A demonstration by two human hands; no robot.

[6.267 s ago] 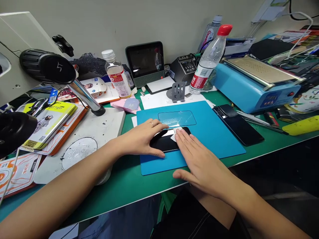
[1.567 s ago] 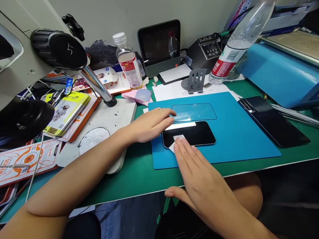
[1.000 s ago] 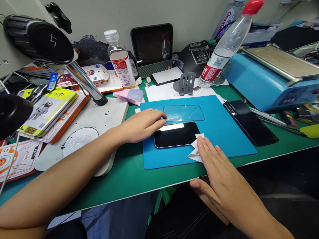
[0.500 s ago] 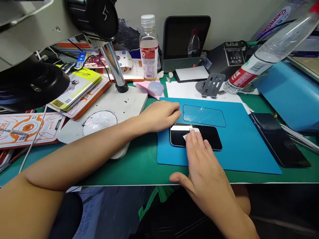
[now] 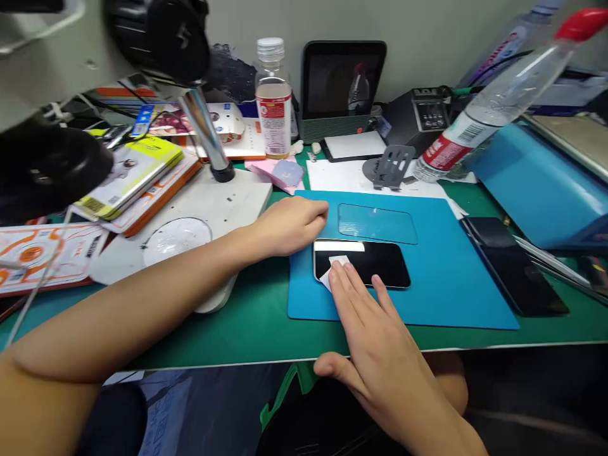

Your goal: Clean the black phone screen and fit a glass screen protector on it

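Observation:
A black phone (image 5: 375,263) lies screen up on a blue mat (image 5: 441,278). My right hand (image 5: 375,342) lies flat, fingers stretched out, pressing a small white wipe (image 5: 332,269) onto the phone's left end. My left hand (image 5: 292,221) rests at the phone's upper left corner with its fingers curled against the edge, holding it still. A clear screen protector (image 5: 377,223) lies on the mat just behind the phone.
A second black phone (image 5: 513,266) lies right of the mat. A microscope stand with a white base (image 5: 209,209) fills the left. Behind stand two bottles (image 5: 273,101) (image 5: 494,104), a small screen (image 5: 342,79), a grey phone stand (image 5: 394,168) and a blue machine (image 5: 536,183).
My right hand has slid the white wipe back and forth over the phone's screen, out to its right end and back to the left end. My left hand stays at the phone's corner.

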